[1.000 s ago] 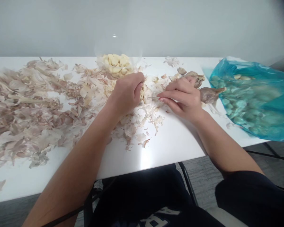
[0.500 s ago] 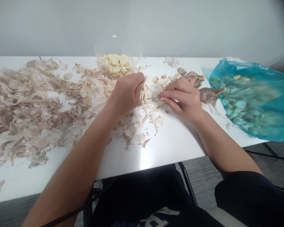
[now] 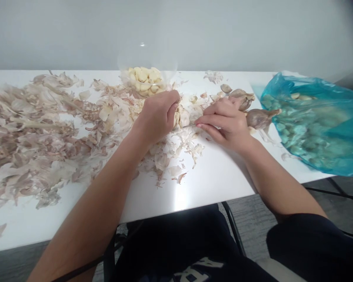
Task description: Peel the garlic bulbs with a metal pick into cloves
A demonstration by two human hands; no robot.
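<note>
My left hand (image 3: 160,113) is closed, back towards me, at the middle of the table. Pale garlic (image 3: 177,118) peeks out past its fingers; most of it is hidden. Pinched in my right hand (image 3: 225,121) is a thin metal blade (image 3: 189,125), its tip pointing left towards the garlic; its handle is out of sight. Behind my left hand, a clear plastic bowl (image 3: 167,74) holds peeled garlic cloves (image 3: 144,74). Two whole garlic bulbs, one nearer (image 3: 260,118) and one farther (image 3: 243,98), lie just beyond my right hand.
Heaps of dry garlic skins (image 3: 47,145) cover the left side of the white table (image 3: 206,180), with scraps scattered before my hands. On the right, a translucent blue plastic bag (image 3: 320,121) of garlic hangs slightly over the front edge. A grey wall (image 3: 223,35) stands behind.
The blade in my right hand has shifted slightly left and down. My left hand stays in nearly the same place.
</note>
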